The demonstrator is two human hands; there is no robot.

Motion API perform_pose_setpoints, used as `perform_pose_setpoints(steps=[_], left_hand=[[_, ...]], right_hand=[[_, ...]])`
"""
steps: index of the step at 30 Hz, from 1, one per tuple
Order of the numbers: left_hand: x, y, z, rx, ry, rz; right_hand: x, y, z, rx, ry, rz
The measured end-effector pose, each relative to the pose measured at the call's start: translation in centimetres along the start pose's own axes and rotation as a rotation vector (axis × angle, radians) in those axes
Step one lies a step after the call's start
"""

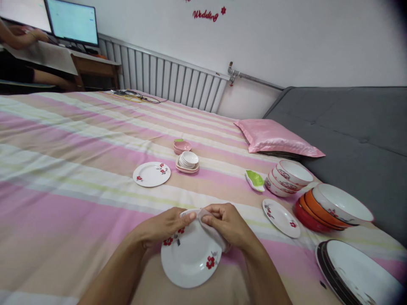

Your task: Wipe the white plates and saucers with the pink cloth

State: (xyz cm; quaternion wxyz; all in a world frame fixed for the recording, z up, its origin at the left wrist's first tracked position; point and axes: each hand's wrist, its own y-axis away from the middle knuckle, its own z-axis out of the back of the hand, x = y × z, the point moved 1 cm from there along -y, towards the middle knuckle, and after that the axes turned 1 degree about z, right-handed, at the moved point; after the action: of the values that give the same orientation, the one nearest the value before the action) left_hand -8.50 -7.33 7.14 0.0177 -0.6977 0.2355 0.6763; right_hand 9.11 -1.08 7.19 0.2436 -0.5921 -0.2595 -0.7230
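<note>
A white plate with red flowers (190, 258) is held up in front of me, tilted above the striped bedspread. My left hand (170, 224) grips its far left rim, the thumb lying on top and the fingers hidden beneath. At the far right rim, my right hand (227, 222) pinches a pale cloth (211, 231) over the plate's edge. Part of that cloth hangs along the right side of the plate. Another flowered plate (151, 174) lies flat beyond my left hand, and a third flowered plate (281, 217) lies to the right of my right hand.
Small white dishes (189, 159) and pink bowls (182, 146) sit ahead. On the right are a green leaf-shaped dish (255, 180), stacked bowls (288, 180), larger bowls (330, 209) and stacked plates (359, 271). A pink pillow (276, 135) rests by the grey headboard (349, 114). Someone's arm (19, 40) shows at a desk.
</note>
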Motion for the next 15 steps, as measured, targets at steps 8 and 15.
perform_pose_setpoints(steps=[8,15], left_hand=[[-0.6,-0.7,-0.5,-0.229,0.418,-0.214],[-0.1,-2.7,-3.3,-0.4,0.311,-0.272]], right_hand=[[-1.6,-1.4,2.1,-0.474,-0.544,0.021],[-1.6,-2.1,0.3,-0.597,-0.779,0.05]])
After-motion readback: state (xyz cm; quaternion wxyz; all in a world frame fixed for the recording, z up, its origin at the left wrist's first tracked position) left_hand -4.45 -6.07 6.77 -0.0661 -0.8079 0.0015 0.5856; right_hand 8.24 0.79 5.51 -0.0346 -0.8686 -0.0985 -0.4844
